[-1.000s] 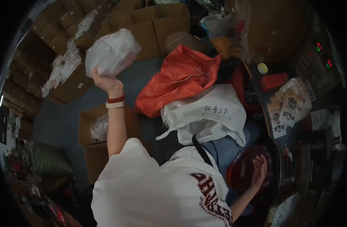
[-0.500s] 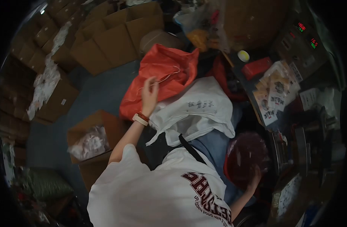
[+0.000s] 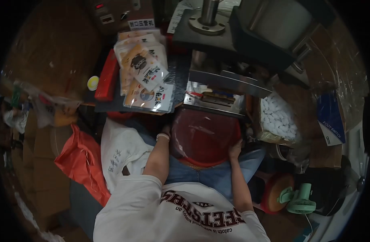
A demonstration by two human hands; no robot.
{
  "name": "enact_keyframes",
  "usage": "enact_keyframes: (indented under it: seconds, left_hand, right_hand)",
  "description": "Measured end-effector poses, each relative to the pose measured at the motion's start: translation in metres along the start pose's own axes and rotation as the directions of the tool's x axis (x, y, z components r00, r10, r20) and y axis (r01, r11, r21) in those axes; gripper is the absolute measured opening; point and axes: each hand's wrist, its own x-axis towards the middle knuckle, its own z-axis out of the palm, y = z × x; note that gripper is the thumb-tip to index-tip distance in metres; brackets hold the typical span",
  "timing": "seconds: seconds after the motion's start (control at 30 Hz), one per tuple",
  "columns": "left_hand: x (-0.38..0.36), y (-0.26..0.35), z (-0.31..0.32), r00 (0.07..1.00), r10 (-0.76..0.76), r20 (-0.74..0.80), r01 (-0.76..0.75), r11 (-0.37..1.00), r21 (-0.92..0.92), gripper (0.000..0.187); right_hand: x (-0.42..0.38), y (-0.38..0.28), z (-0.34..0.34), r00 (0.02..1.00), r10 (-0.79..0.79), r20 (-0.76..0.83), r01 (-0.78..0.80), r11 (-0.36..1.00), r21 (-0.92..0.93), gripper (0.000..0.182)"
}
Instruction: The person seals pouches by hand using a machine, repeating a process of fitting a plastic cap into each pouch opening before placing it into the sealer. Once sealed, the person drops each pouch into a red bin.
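Note:
A round red basin [image 3: 207, 139] with a shiny clear plastic film over it rests at my lap, below the front edge of a metal machine. My right hand [image 3: 235, 150] grips its right rim. Along the left side of the basin lies my left hand [image 3: 166, 130], in shadow; its fingers are mostly hidden, but it seems to hold that side. What the basin contains shows only as dark red under the film. A white woven sack [image 3: 122, 151] with dark writing sits left of my left forearm, and an orange sack [image 3: 83, 165] slumps beyond it.
Flat printed pouches [image 3: 146, 74] are piled on the bench beside a red box [image 3: 107, 76] and a yellow-white round lid [image 3: 93, 83]. A metal press machine [image 3: 221, 88] stands ahead. Small white packets [image 3: 277, 117] fill a box at right, near a green fan [image 3: 301, 203].
My view has turned right from the sacks to the bench and machine. My left hand has left the orange sack and come to the basin's left side. The basin now sits centrally before me.

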Motion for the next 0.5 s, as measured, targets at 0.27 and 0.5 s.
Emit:
enact_keyframes:
  seconds: [0.27,0.5]
  left_hand:
    - [0.006,-0.031,0.058,0.956,-0.195,0.219,0.163,0.974,0.155,0.045]
    - [0.036,-0.057,0.081,0.986,0.007,-0.165,0.046,0.948,0.315,0.042]
  right_hand:
    - [0.019,-0.015,-0.009,0.998,-0.055,-0.019,0.055,0.998,-0.007,0.074]
    - [0.019,-0.027,-0.018,0.999,-0.039,-0.025,0.037,0.997,-0.072,0.072]
